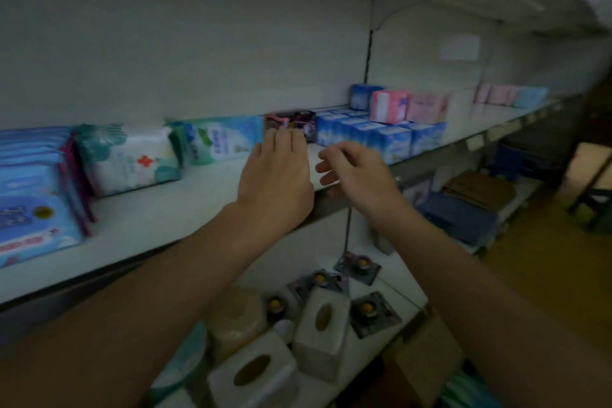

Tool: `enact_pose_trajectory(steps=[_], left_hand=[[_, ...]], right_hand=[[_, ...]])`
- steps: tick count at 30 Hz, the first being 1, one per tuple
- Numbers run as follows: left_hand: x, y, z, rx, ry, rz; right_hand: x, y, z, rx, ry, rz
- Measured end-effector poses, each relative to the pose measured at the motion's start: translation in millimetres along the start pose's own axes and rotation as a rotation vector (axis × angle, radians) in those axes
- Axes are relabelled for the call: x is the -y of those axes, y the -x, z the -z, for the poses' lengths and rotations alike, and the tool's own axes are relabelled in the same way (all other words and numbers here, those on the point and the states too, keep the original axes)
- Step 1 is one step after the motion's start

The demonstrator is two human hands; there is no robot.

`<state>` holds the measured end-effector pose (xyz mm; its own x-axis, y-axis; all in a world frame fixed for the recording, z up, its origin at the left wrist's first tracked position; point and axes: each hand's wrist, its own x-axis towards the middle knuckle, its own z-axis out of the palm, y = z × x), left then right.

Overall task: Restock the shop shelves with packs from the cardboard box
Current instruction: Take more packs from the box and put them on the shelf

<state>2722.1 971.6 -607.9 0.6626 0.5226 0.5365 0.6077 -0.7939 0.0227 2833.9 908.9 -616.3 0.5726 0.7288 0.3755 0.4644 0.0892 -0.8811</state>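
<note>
My left hand [276,172] reaches over the white shelf [165,219], its straight fingertips touching a small dark pack with pink print [293,121] at the back. My right hand [356,170] hovers just to the right, fingers loosely spread and holding nothing. Blue packs [381,137] stand in rows right of the dark pack, with pink packs [407,106] stacked on them. A light blue wipes pack [225,139] and a white pack with a red cross [129,159] lie to the left. A corner of the cardboard box [427,358] shows at the bottom right.
Blue flat packs [33,195] fill the shelf's left end. The lower shelf holds white tissue blocks [321,331] and small dark carded items [374,311]. More pink and blue packs [510,96] sit far right. A flattened carton [480,189] lies on the lower right shelf.
</note>
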Motion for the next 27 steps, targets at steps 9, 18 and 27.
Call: enact_pose_trajectory(steps=[9,18,27], left_hand=[[-135,44,-62,0.059,0.39,-0.235],[-227,87,-133,0.363,0.767,-0.239],[-284,134,-192,0.597,0.779,-0.283]], right_hand=[[-83,88,111,-0.197,0.088,-0.147],[-162,181,177,-0.436,0.176,-0.338],[-219,246,214,-0.551,0.307,-0.552]])
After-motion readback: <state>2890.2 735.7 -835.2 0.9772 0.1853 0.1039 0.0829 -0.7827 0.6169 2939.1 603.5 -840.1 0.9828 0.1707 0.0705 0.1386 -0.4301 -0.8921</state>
